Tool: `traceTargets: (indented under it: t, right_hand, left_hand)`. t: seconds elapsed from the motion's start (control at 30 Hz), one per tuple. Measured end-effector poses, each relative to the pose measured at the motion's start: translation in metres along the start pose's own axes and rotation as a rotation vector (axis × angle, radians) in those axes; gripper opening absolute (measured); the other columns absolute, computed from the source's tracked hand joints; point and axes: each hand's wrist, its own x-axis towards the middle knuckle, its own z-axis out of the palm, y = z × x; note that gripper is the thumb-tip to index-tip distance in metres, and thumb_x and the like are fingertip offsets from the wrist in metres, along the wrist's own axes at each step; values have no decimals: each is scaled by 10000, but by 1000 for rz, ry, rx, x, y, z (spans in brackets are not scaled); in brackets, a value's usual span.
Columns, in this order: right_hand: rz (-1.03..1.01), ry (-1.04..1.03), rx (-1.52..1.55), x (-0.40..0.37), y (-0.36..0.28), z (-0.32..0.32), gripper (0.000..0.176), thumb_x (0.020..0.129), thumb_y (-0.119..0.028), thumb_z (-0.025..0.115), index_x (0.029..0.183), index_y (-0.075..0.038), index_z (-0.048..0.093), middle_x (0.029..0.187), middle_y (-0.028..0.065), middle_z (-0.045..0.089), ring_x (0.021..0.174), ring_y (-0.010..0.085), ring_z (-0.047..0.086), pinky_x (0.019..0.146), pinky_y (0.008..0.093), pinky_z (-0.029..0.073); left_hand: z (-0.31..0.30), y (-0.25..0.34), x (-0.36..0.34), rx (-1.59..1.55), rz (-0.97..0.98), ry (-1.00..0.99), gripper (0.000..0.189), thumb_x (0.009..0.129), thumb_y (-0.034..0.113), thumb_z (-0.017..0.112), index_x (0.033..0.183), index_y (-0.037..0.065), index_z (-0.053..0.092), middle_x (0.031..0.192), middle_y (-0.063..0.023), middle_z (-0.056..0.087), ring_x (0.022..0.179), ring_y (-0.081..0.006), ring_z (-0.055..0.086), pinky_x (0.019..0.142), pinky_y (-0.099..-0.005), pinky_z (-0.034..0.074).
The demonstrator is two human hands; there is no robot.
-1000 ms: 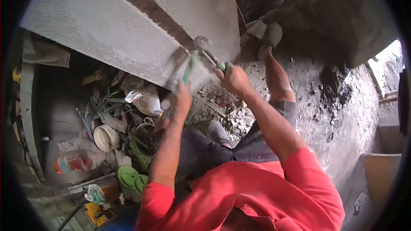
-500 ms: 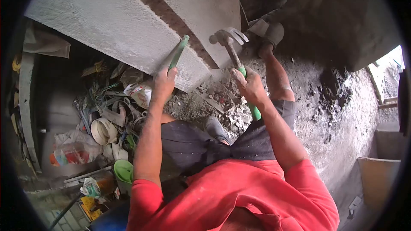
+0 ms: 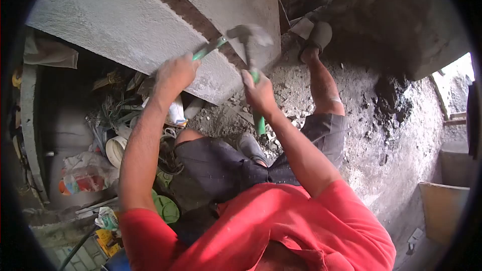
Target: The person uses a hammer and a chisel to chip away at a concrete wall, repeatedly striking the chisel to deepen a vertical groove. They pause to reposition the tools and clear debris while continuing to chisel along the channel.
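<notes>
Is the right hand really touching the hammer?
Touching. The head view shows the right hand wrapped around the green handle of the hammer, the handle showing above and below the hand.

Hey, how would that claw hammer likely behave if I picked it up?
The claw hammer would probably feel top-heavy, since its broad, metallic-looking head sits at one end. It should stay stiff, as it looks straight above and below the right hand. Its green grip might turn slippery if dust from the rubble coats it.
</notes>
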Motion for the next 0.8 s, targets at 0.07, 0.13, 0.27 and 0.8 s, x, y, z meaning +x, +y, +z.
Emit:
traceTargets:
  t: [0.07,0.13,0.27,0.8]
  right_hand:
    - [98,-108,-8,4,-27,-14,444,962,-459,609,959,-16,606,663,75,590,552,147,570,502,331,465]
    - [21,-81,-164,10,-37,-26,489,951,-469,616,947,19,647,625,136,616,562,234,622,557,374,500]
    - [-84,93,41,-15,-56,-36,492,949,-458,621,992,31,639,676,164,643,649,220,663,599,398,524]
    - [31,-56,-205,-22,-29,-67,498,955,-468,600,1054,17,644,775,224,652,760,307,671,715,421,514]
  left_hand:
    - [-4,2,-1,12,34,-16,315,964,329,584,971,20,647,835,-244,689,851,-440,677,750,-543,525]
    - [0,1,0,86,62,-48,347,979,366,550,1053,38,639,878,-256,687,870,-452,670,761,-561,524]
    - [14,-6,-8,46,100,17,325,975,364,559,1012,48,626,818,-240,684,823,-451,673,724,-557,528]
    - [146,-5,-47,-837,-151,305,434,994,427,533,925,0,569,767,-302,586,789,-529,577,642,-546,430]
